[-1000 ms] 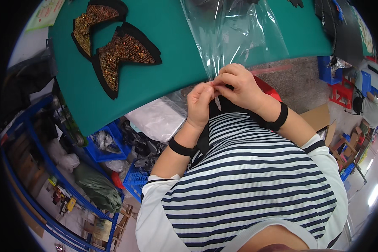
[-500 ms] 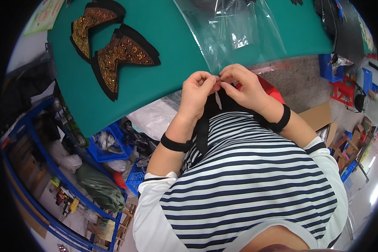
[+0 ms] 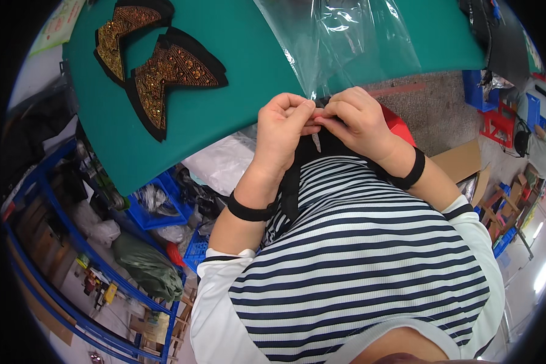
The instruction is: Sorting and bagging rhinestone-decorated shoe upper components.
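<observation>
At the near edge of the green table, my left hand [image 3: 280,125] and my right hand [image 3: 360,121] meet with their fingertips pinched together. The gathered lower corner of a clear plastic sheet or bag [image 3: 382,45] runs down to those fingertips. Both hands seem to grip it, though the exact hold is partly hidden behind the fingers. On the table to the left lie two black pieces covered with gold and copper beadwork, one angled piece [image 3: 176,64] in front and another [image 3: 111,45] behind it.
The green table [image 3: 249,60] fills the top. A blue rack [image 3: 60,212] and blue bins [image 3: 164,203] stand at lower left. Black material [image 3: 497,42] hangs at the table's right end. Beyond are a red stool [image 3: 497,128] and cardboard [image 3: 458,161].
My right fingers have curled in more tightly against the left fingertips. The plastic's gathered end stays at my hands. The view has shifted slightly.
</observation>
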`<state>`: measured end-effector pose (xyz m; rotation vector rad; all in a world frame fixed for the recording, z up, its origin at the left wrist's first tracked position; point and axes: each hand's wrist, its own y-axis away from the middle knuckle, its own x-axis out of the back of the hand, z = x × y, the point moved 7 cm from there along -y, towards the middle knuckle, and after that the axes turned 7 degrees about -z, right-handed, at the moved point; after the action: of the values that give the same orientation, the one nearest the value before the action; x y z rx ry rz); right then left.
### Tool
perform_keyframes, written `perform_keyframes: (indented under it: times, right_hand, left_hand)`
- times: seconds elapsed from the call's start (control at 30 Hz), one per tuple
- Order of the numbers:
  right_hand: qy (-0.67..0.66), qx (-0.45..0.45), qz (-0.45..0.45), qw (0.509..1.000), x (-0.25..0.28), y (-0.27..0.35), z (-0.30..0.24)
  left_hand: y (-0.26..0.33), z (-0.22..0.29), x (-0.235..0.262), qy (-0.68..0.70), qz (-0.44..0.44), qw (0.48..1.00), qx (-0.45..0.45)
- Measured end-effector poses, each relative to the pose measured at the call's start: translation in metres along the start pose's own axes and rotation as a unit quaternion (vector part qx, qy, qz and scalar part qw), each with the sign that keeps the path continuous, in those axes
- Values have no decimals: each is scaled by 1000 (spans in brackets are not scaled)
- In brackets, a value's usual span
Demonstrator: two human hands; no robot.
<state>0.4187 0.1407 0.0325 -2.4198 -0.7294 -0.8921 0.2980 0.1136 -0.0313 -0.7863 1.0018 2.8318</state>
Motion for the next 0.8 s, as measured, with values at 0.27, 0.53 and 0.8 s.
perform_keyframes:
  times: [0.27,0.53,0.8]
  right_hand:
    - [-3,-7,22,1000,5,-4,-4]
    - [13,19,-21,1000,1,12,-2]
    - [-59,-45,-12,997,3,0,0]
  left_hand:
    - [-1,5,-4,-30,-8,999,-26]
    - [0,3,2,-4,12,1000,-25]
    - [-1,-1,-2,-10,6,1000,-27]
